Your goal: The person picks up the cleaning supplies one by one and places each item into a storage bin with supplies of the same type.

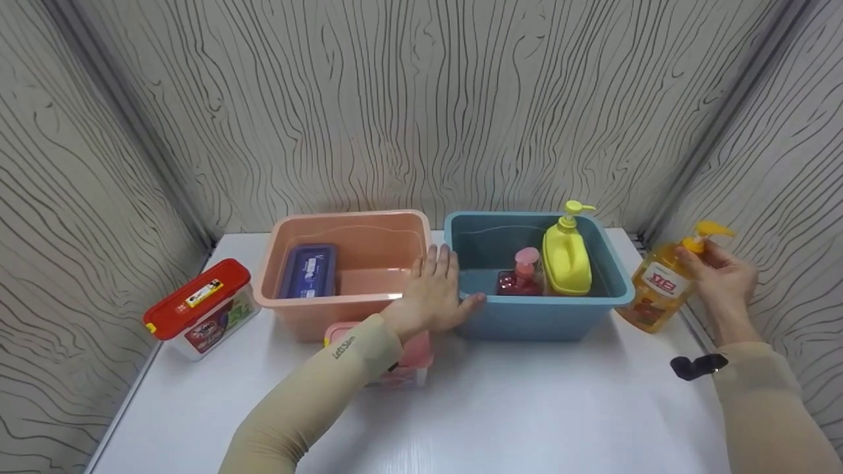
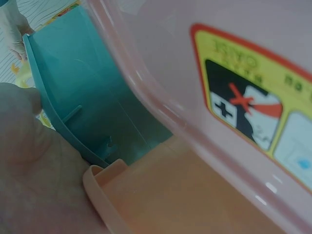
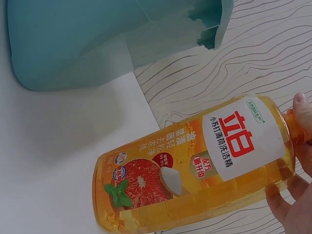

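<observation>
At the right edge of the table my right hand (image 1: 724, 276) grips an orange dish soap bottle (image 1: 660, 284) by its neck, just below the yellow pump. The bottle leans beside the right end of a blue bin (image 1: 527, 319). In the right wrist view its label with a grapefruit picture faces the camera. My left hand (image 1: 431, 289) lies with straight fingers over the facing rims of the blue bin and a pink bin (image 1: 306, 322). Under the left forearm a pink-lidded container (image 1: 416, 355) is partly hidden; its lid fills much of the left wrist view.
Inside the pink bin lies a blue-lidded box (image 1: 311, 271). A yellow pump bottle (image 1: 566, 260) and a red bottle with a pink pump (image 1: 521, 280) stand in the blue bin. A red-lidded container (image 1: 201, 306) sits tilted at the table's left edge. Patterned walls enclose the table.
</observation>
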Available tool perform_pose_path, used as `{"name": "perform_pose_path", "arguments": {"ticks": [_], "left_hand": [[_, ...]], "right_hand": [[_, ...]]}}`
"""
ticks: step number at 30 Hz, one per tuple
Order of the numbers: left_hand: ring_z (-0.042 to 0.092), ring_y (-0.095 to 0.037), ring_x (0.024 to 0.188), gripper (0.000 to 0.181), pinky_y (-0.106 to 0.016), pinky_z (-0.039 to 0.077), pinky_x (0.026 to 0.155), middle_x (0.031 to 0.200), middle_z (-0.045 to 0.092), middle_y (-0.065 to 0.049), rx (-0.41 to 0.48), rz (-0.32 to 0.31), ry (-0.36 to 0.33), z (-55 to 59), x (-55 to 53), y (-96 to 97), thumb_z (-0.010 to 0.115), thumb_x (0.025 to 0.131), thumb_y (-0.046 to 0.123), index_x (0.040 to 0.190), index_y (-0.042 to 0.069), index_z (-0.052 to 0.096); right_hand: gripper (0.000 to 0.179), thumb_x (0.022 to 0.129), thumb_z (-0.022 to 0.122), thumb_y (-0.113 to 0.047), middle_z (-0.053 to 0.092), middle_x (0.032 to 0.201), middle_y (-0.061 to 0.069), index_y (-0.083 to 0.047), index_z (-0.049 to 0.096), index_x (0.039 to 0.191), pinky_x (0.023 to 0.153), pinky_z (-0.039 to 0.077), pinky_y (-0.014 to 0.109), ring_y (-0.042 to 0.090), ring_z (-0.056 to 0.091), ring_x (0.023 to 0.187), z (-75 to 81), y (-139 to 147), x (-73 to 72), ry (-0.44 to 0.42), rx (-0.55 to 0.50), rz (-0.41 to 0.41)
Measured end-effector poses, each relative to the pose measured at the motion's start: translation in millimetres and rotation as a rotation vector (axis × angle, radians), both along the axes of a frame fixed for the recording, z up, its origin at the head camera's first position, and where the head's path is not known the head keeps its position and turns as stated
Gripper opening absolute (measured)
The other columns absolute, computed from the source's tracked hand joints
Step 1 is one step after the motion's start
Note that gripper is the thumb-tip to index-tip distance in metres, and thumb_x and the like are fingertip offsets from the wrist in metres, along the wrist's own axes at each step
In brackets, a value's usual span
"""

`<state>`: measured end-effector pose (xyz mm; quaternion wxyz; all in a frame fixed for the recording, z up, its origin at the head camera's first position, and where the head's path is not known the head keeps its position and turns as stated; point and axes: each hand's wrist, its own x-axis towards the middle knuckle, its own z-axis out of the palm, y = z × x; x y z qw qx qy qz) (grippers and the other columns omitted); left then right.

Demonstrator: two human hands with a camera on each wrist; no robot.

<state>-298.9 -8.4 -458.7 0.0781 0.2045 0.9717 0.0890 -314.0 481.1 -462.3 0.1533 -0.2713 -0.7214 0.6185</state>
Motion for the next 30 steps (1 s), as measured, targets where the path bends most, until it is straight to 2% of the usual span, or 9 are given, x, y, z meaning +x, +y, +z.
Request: {"name": "perform_pose_path", "arguments": {"ticks": [6, 13, 17, 20, 23, 26, 30], "left_hand": [[-0.002, -0.037, 0.180, 0.107, -0.059, 0.005, 0.147, 0.192, 0.002, -0.016, -0.002, -0.001, 0.005, -1.4, -0.4, 0.9, 0.029, 0.109, 0.081, 0.181, 0.005, 0.007], [-0.005, -0.035, 0.180, 0.107, -0.058, 0.001, 0.147, 0.192, 0.000, -0.015, 0.007, 0.016, -0.010, -2.5, -1.3, 1.3, 0.031, 0.109, 0.081, 0.181, 0.006, 0.006], [-0.004, -0.035, 0.180, 0.107, -0.058, 0.004, 0.147, 0.192, 0.000, -0.014, -0.011, 0.020, 0.000, -2.5, -0.8, 1.3, 0.029, 0.109, 0.082, 0.181, 0.007, 0.005], [-0.005, -0.035, 0.180, 0.106, -0.058, 0.005, 0.147, 0.192, -0.001, -0.013, -0.017, 0.024, 0.003, -2.0, 0.4, 1.6, 0.030, 0.109, 0.081, 0.181, 0.007, 0.005], [-0.005, -0.035, 0.180, 0.106, -0.058, 0.005, 0.147, 0.192, -0.002, -0.014, -0.018, 0.024, 0.000, -1.3, 1.1, 1.9, 0.030, 0.109, 0.081, 0.181, 0.007, 0.005], [-0.005, -0.035, 0.180, 0.107, -0.058, 0.005, 0.147, 0.192, -0.002, -0.015, -0.018, 0.022, -0.005, -1.0, 1.2, 2.2, 0.030, 0.110, 0.081, 0.181, 0.007, 0.005], [-0.005, -0.035, 0.180, 0.107, -0.058, 0.005, 0.147, 0.192, -0.001, -0.015, -0.017, 0.021, -0.004, -1.1, 0.4, 2.0, 0.030, 0.109, 0.082, 0.181, 0.006, 0.005]], "right_hand": [[0.076, 0.096, 0.086, -0.044, 0.057, 0.169, -0.006, -0.025, 0.055, 0.163, 0.126, 0.044, 0.019, 0.000, 0.063, 0.146, -1.0, 0.0, 0.3, -0.039, 0.053, -0.031], [0.079, 0.093, 0.088, -0.043, 0.059, 0.167, -0.007, -0.026, 0.055, 0.163, 0.132, 0.039, 0.024, 0.000, 0.063, 0.147, 0.1, 0.1, 3.0, -0.007, -0.021, -0.037], [0.080, 0.091, 0.090, -0.044, 0.061, 0.164, -0.009, -0.028, 0.057, 0.161, 0.128, 0.041, 0.020, -0.004, 0.065, 0.139, 3.6, 0.9, 5.0, 0.002, -0.045, -0.043], [0.080, 0.089, 0.092, -0.043, 0.065, 0.160, -0.009, -0.027, 0.059, 0.160, 0.118, 0.047, 0.012, -0.006, 0.068, 0.128, 7.0, 2.2, 6.9, 0.017, -0.060, -0.043], [0.082, 0.088, 0.094, -0.040, 0.069, 0.155, -0.009, -0.023, 0.059, 0.160, 0.097, 0.055, 0.005, -0.007, 0.070, 0.114, 10.5, 3.5, 9.0, 0.051, -0.084, -0.037], [0.085, 0.087, 0.095, -0.036, 0.076, 0.143, -0.013, -0.019, 0.058, 0.160, 0.081, 0.056, 0.002, -0.010, 0.072, 0.103, 15.0, 4.3, 11.1, 0.090, -0.110, -0.025], [0.086, 0.085, 0.097, -0.034, 0.082, 0.122, -0.021, -0.017, 0.058, 0.159, 0.078, 0.056, 0.001, -0.011, 0.073, 0.096, 22.3, 3.6, 14.0, 0.113, -0.121, -0.018]]}}
